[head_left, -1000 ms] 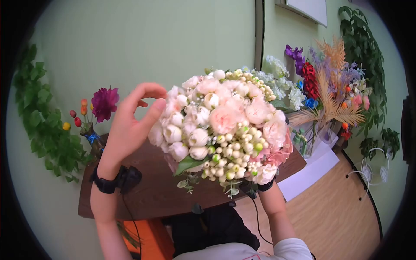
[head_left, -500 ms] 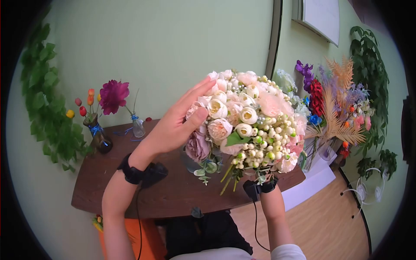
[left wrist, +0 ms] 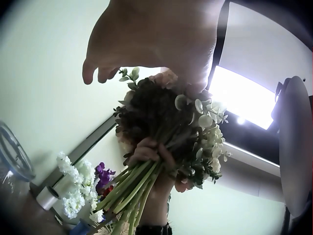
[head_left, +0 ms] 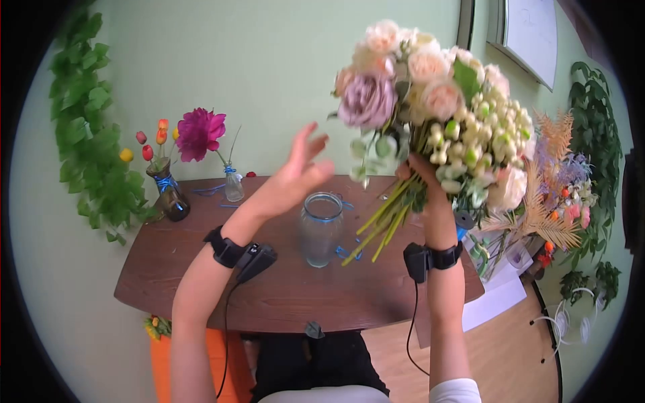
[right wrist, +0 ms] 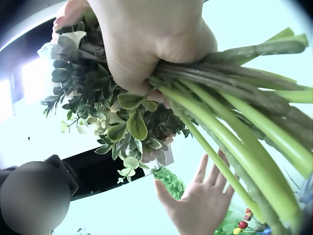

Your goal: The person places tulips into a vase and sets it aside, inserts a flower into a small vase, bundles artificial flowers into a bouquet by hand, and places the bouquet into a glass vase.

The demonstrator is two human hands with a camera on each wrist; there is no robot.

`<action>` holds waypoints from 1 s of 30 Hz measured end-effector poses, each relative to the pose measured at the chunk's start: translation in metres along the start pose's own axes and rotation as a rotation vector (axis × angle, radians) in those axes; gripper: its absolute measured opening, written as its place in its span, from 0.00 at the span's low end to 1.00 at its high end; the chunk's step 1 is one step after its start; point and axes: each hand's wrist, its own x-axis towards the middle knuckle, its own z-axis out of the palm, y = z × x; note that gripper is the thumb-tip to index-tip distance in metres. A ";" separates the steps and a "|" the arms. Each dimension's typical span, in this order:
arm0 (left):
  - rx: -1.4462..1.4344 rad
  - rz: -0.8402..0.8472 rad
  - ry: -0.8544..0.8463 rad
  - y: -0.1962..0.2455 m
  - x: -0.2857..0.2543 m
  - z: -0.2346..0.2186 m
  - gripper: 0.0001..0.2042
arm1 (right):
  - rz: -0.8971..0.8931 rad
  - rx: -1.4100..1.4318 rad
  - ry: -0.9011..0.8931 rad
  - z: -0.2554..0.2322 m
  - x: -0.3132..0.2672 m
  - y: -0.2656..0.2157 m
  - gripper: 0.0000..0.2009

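My right hand (head_left: 424,176) grips the bundled green stems (right wrist: 230,112) of a bouquet (head_left: 440,101) of pink and cream roses, a mauve rose and pale berries. The flower heads tilt up and right; the stem ends point down and left over the table. In the right wrist view the fingers wrap around the stems just under the leaves. My left hand (head_left: 295,176) is apart from the bouquet, fingers spread and holding nothing. Below, between both hands, a clear glass jar (head_left: 320,235) stands upright on the brown table (head_left: 181,269).
At the table's left, a dark vase (head_left: 176,201) holds tulips, and a small glass bottle (head_left: 234,185) holds a magenta flower. Blue ties lie near the jar. More flower arrangements (head_left: 564,188) stand to the right, and leafy vines (head_left: 80,127) hang at left.
The left hand has come off the flower heads and moved away. The right hand has raised the bouquet and tipped it up to the right, bringing the glass jar into view.
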 end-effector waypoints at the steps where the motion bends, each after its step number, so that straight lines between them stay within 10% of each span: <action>1: 0.123 -0.087 -0.118 -0.004 0.000 0.000 0.41 | 0.014 0.012 -0.012 0.007 0.010 -0.002 0.07; 5: 0.344 -0.178 -0.291 -0.021 0.005 0.015 0.51 | 0.031 0.011 -0.087 0.032 0.037 -0.001 0.09; 13: 0.170 -0.253 -0.185 -0.026 0.031 0.021 0.25 | 0.171 0.103 -0.060 0.074 0.055 0.028 0.08; 25: 0.104 -0.270 -0.136 -0.046 0.047 0.012 0.07 | -0.292 -0.918 -0.356 0.015 0.091 0.099 0.12; 28: 0.155 -0.253 -0.097 -0.054 0.050 0.014 0.06 | -0.136 -0.383 -0.262 0.038 0.094 0.093 0.13; 30: 0.152 -0.245 -0.074 -0.052 0.050 0.015 0.06 | -0.187 -0.508 -0.234 0.038 0.094 0.096 0.11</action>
